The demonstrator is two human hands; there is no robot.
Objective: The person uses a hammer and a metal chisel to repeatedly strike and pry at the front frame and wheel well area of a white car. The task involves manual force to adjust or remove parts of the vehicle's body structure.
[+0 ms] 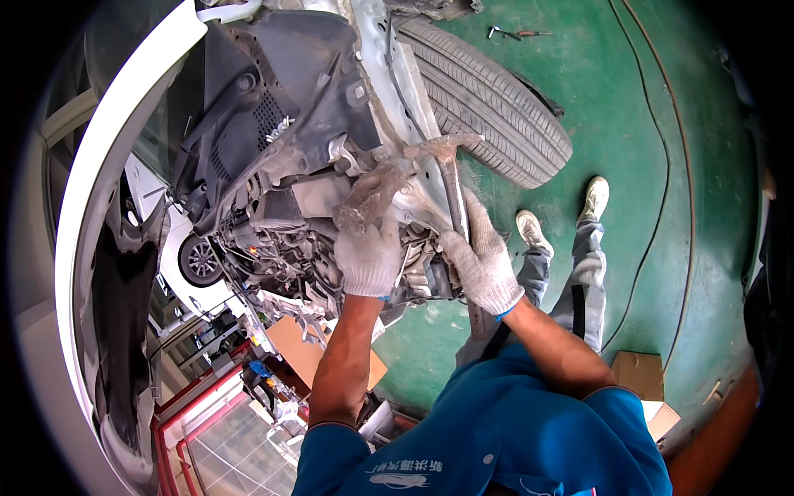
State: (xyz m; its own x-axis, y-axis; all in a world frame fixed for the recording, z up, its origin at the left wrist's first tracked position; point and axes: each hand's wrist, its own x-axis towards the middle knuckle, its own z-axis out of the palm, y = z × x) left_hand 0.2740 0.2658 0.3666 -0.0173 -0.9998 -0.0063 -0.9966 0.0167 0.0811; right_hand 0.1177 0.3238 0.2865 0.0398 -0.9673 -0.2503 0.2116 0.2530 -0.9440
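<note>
My left hand (368, 258), in a white knitted glove, is closed around a thick, rusty metal block (361, 202). The block lies close against the car's stripped front structure, and whether it has a handle is hidden. In my right hand (484, 263), gloved the same way, is a hammer (453, 186) held by its metal shaft. Its worn head, with one pointed end, rests at or just above the pale metal rail (419, 198) beside the block; I cannot tell whether they touch. The lower shaft passes below my right hand.
Exposed engine parts and wiring (306, 248) fill the bay left of my hands. A tyre (488, 103) sits beyond, at the right. A raised white panel (91, 198) curves along the left. Hand tools (517, 34), a cable (668, 174) and a cardboard box (638, 376) lie on the green floor.
</note>
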